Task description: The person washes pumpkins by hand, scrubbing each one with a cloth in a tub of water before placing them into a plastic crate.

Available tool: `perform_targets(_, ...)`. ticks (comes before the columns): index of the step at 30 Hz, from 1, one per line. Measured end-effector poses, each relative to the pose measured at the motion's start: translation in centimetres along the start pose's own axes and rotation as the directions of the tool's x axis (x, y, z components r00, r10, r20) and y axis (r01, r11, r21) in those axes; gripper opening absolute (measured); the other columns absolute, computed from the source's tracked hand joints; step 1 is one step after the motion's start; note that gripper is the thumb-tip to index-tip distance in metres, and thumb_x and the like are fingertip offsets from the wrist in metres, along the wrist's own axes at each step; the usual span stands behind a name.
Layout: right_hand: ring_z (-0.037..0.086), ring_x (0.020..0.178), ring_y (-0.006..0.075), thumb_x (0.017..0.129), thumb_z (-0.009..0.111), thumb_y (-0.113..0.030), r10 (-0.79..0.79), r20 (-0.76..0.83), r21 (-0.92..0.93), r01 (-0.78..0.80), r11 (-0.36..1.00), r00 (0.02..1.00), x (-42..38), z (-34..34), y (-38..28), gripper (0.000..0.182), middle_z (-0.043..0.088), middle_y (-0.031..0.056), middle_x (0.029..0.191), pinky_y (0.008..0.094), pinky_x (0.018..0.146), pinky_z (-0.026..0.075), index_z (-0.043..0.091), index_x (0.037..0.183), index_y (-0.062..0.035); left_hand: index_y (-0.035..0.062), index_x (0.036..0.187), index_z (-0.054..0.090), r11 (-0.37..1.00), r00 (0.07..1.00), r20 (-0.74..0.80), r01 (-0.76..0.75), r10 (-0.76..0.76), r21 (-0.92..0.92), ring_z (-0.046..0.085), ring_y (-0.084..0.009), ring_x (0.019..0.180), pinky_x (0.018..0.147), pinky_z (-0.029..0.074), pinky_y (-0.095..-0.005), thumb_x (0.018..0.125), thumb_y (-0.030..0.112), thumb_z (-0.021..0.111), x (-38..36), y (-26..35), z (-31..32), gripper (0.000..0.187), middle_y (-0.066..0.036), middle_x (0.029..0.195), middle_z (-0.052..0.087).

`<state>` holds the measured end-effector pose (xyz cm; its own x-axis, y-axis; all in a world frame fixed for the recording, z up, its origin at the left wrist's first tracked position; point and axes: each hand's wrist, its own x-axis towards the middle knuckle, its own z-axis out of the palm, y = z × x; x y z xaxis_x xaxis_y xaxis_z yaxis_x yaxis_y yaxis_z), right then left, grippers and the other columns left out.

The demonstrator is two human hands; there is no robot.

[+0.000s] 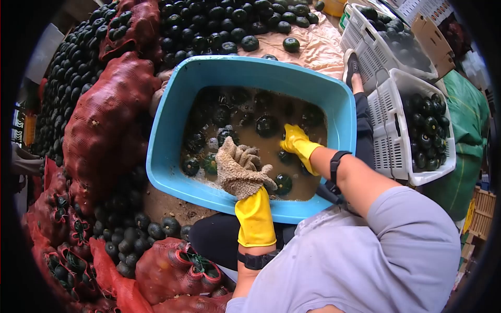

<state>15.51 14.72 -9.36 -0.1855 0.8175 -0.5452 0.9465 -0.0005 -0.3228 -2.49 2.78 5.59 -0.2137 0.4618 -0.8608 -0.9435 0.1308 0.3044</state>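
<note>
My left hand (242, 169) wears a beige, nubby scrubbing glove over a yellow rubber glove. It is above the near-left part of the water, fingers loosely curled, thumb apart, and nothing shows in it. Reaching into the muddy water, my right hand (298, 143) wears a yellow rubber glove. Its fingertips dip under, so their grip is hidden; a dark green squash (285, 156) lies just below it. Several more round squashes float in the blue tub (250, 70), among them one (267, 125) near the middle and one (282, 183) right of my left hand.
Squashes are heaped behind the tub (209, 26) and at the left. Red mesh sacks (104, 112) stand along the left side. White crates of squashes (394, 125) stand on the right, beside a green sack (464, 135). A person's shoe (352, 68) is by the tub's far-right corner.
</note>
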Motion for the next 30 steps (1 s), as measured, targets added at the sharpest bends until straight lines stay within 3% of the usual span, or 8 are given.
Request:
perform_targets(7, 0.062, 0.128, 0.0305, 0.103, 0.065, -0.037, -0.287, 0.717, 0.615, -0.770, -0.168, 0.635, 0.2, 0.8, 0.1, 0.049, 0.063, 0.0153, 0.143, 0.0511, 0.108, 0.052, 0.060, 0.143, -0.0096, 0.0026, 0.093, 0.065, 0.997, 0.997, 0.017, -0.080, 0.080, 0.000, 0.062, -0.0296, 0.064, 0.058, 0.057, -0.0555, 0.097, 0.048, 0.068, 3.1, -1.2, -1.5, 0.045, -0.017, 0.085, 0.069)
perform_targets(10, 0.062, 0.127, 0.0283, 0.103, 0.065, -0.039, -0.576, 0.417, 0.808, -0.577, -0.120, 0.703, -6.1, -4.7, -1.6, 0.053, 0.065, 0.0147, 0.137, 0.0500, 0.109, 0.051, 0.059, 0.144, -0.0068, 0.0087, 0.091, 0.063, 0.853, 0.793, 0.607, 0.277, 0.057, -0.442, 0.057, -0.0294, 0.058, 0.051, 0.049, -0.0463, 0.103, 0.038, 0.063, 10.4, -2.9, -5.1, 0.031, -0.010, 0.070, 0.059)
perform_targets(13, 0.061, 0.128, 0.0254, 0.104, 0.066, -0.038, -0.532, 0.213, 0.966, -0.258, -0.011, 0.819, -11.6, -7.7, -4.0, 0.053, 0.065, 0.0131, 0.133, 0.0440, 0.111, 0.048, 0.057, 0.146, -0.0059, 0.0097, 0.103, 0.059, 0.877, 0.603, 0.656, -0.432, 0.454, -0.210, 0.056, -0.0302, 0.077, 0.068, 0.047, -0.0441, 0.099, 0.029, 0.066, 10.2, -2.6, -5.1, 0.021, -0.009, 0.083, 0.057)
perform_targets(15, 0.055, 0.132, 0.0210, 0.102, 0.070, -0.031, -0.603, -0.225, 0.768, 0.520, 0.373, 0.765, -14.1, -4.3, -5.6, 0.049, 0.062, 0.0098, 0.138, 0.0371, 0.116, 0.040, 0.059, 0.144, -0.0097, 0.0086, 0.117, 0.055, 0.249, 0.331, 0.701, -0.943, 0.632, 0.220, 0.057, -0.0310, 0.098, 0.086, 0.048, -0.0450, 0.092, 0.023, 0.070, 7.1, -3.1, -4.0, 0.032, -0.010, 0.102, 0.058)
perform_targets(17, 0.053, 0.134, 0.0202, 0.101, 0.072, -0.029, -0.598, -0.478, 0.595, 0.738, 0.319, 0.644, -12.8, -3.3, -6.3, 0.047, 0.062, 0.0094, 0.139, 0.0375, 0.115, 0.041, 0.060, 0.141, -0.0077, 0.0075, 0.130, 0.051, -0.600, 0.055, 0.855, -0.689, 0.516, 0.407, 0.058, -0.0318, 0.119, 0.105, 0.049, -0.0458, 0.086, 0.017, 0.075, 4.1, -4.5, -2.4, 0.051, -0.012, 0.120, 0.060)
perform_targets(18, 0.056, 0.131, 0.0207, 0.099, 0.073, -0.028, -0.476, -0.389, 0.697, 0.590, 0.407, 0.788, -12.3, -5.1, -7.3, 0.049, 0.063, 0.0105, 0.136, 0.0367, 0.112, 0.044, 0.060, 0.140, -0.0064, 0.0071, 0.135, 0.053, -0.117, 0.223, 0.815, -0.936, 0.534, 0.332, 0.059, -0.0354, 0.118, 0.106, 0.047, -0.0464, 0.085, 0.018, 0.076, 3.1, -5.3, -1.6, 0.056, -0.014, 0.120, 0.063)
perform_targets(21, 0.058, 0.130, 0.0315, 0.088, 0.080, -0.040, -0.268, -0.210, 0.788, 0.325, 0.523, 0.940, -8.5, -7.0, -8.5, 0.066, 0.064, 0.0207, 0.135, 0.0399, 0.111, 0.045, 0.061, 0.140, -0.0036, 0.0033, 0.137, 0.053, -0.295, 0.241, 0.816, -0.848, 0.525, 0.440, 0.061, -0.0338, 0.115, 0.102, 0.050, -0.0430, 0.081, 0.021, 0.084, -0.4, -6.8, 0.0, 0.067, -0.017, 0.123, 0.063)
perform_targets(30, 0.053, 0.132, 0.0394, 0.084, 0.085, -0.028, -0.557, -0.668, 0.270, 0.859, 0.436, 0.493, -11.2, -2.7, -5.3, 0.057, 0.058, 0.0202, 0.135, 0.0459, 0.115, 0.041, 0.064, 0.133, -0.0088, 0.0044, 0.140, 0.048, -0.433, 0.535, 0.814, -0.693, 0.225, 0.576, 0.060, -0.0247, 0.120, 0.104, 0.048, -0.0386, 0.096, 0.028, 0.069, -7.9, -3.1, 2.2, 0.054, -0.010, 0.130, 0.060)
